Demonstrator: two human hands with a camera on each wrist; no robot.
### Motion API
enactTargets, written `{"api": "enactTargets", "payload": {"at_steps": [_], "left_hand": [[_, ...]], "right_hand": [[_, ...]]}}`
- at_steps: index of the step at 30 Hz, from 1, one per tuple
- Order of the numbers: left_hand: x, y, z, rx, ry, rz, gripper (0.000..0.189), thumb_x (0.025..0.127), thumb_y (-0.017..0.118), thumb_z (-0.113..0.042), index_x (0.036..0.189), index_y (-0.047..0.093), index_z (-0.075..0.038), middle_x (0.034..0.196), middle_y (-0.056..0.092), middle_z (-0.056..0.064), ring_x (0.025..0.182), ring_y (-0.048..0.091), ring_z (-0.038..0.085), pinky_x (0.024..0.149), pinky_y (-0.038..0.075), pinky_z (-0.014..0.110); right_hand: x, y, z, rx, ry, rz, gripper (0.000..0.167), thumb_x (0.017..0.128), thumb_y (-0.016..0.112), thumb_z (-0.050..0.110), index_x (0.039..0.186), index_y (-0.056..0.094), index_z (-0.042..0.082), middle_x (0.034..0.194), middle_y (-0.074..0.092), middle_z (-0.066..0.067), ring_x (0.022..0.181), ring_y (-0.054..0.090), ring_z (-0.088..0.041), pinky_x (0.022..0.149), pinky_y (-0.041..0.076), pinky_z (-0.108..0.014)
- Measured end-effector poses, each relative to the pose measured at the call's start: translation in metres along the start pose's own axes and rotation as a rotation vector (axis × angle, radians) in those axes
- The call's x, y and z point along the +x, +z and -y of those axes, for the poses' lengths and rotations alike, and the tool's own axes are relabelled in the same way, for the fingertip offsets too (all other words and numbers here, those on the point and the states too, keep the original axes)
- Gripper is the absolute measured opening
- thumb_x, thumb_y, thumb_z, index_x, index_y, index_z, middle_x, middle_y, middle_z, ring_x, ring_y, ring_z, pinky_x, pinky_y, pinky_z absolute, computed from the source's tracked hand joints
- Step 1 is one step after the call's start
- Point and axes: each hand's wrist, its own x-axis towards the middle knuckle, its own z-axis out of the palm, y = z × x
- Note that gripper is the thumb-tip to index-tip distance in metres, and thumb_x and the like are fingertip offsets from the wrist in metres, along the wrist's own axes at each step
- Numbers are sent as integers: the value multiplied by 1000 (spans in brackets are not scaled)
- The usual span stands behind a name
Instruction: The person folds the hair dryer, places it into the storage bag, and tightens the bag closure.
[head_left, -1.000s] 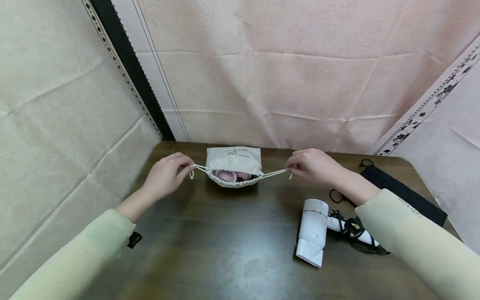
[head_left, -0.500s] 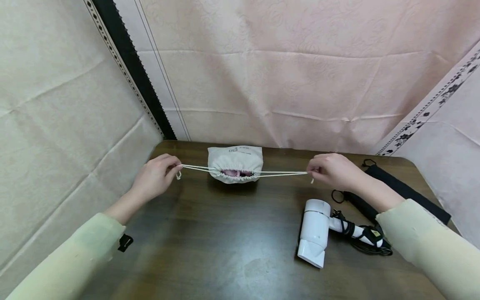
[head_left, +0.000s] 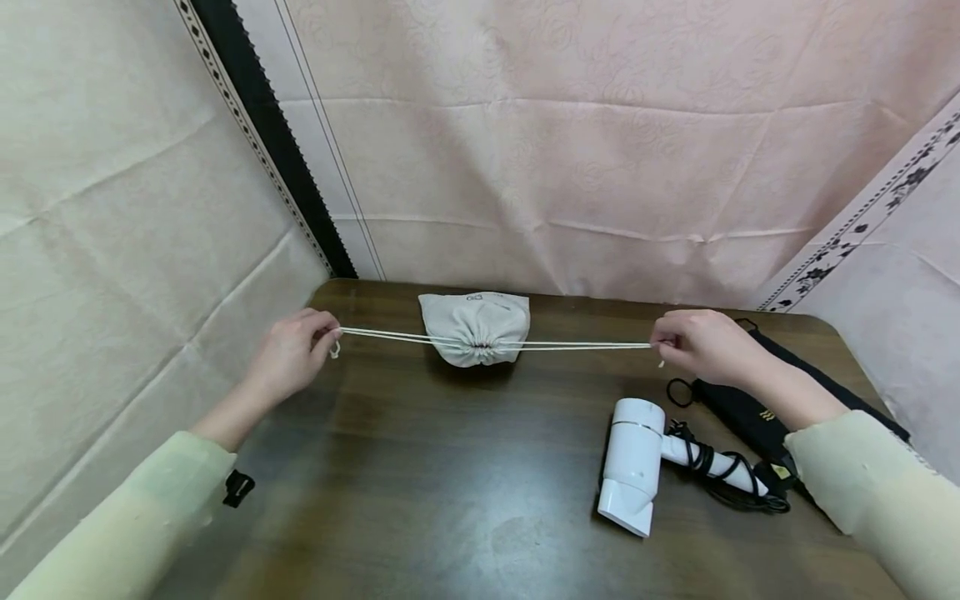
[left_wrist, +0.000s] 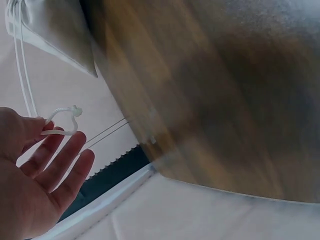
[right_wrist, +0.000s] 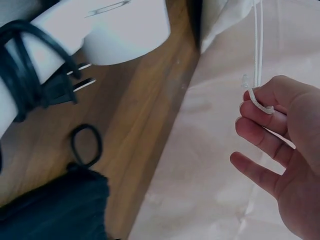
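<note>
A small off-white drawstring bag [head_left: 476,321] lies near the back edge of the table, its mouth gathered into tight pleats that hide what is inside. My left hand [head_left: 291,352] pinches one end of the white drawstring [head_left: 382,334] between thumb and forefinger. At the other side, my right hand [head_left: 701,343] pinches the opposite drawstring end. Both cords run taut and nearly level from the bag to the hands. In the left wrist view a knotted cord loop [left_wrist: 65,120] sticks out past the left fingers. A short cord tail [right_wrist: 260,102] hangs from the right fingertips in the right wrist view.
On the brown wooden table [head_left: 420,467] a white hair dryer [head_left: 632,458] lies front right, its black cord [head_left: 708,467] wound round the handle. Black pouches [head_left: 750,417] with cord loops lie beside it, partly under the right forearm. Pale cloth [head_left: 570,167] hangs behind the table.
My hands have moved apart, left and right, drawing the cords out longer. The bag's mouth has closed from a wide opening showing pink things to a tight gather.
</note>
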Motion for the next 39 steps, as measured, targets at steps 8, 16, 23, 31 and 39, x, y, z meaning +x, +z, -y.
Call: {"api": "enactTargets", "payload": {"at_steps": [8, 16, 23, 31, 39], "left_hand": [[-10, 8, 12, 1, 21, 48, 9, 98, 72, -4, 89, 73, -6, 87, 70, 9, 74, 63, 26, 66, 51, 48], [-7, 14, 12, -3, -32, 80, 11, 101, 70, -9, 90, 73, -8, 84, 68, 6, 71, 60, 24, 65, 49, 46], [8, 19, 11, 13, -94, 51, 12, 103, 67, -9, 93, 72, -4, 84, 69, 11, 73, 62, 30, 69, 51, 51], [14, 30, 7, 52, -144, 116, 16, 106, 66, -16, 96, 74, -7, 85, 68, 9, 71, 63, 28, 65, 53, 51], [17, 47, -7, 12, -123, 151, 13, 104, 70, -17, 99, 76, -7, 90, 69, 9, 71, 64, 25, 60, 53, 47]], "right_hand": [[-12, 16, -6, 21, 39, 124, 21, 92, 74, 2, 85, 69, 22, 78, 57, 14, 68, 47, -3, 59, 43, -29], [-5, 17, -5, 31, 38, 61, 18, 92, 74, 0, 89, 74, 18, 82, 63, 12, 71, 52, -4, 61, 47, -32], [24, 15, 4, 45, 83, 49, 8, 98, 73, 5, 96, 77, 11, 87, 70, 3, 77, 60, -12, 71, 53, -42], [58, 31, 8, 55, 100, 39, 5, 98, 74, 6, 98, 78, 6, 88, 72, -2, 77, 63, -18, 74, 54, -44], [77, 53, 19, 100, 129, 63, 6, 100, 73, 9, 96, 78, 9, 86, 73, -2, 76, 63, -19, 76, 56, -46]]}}
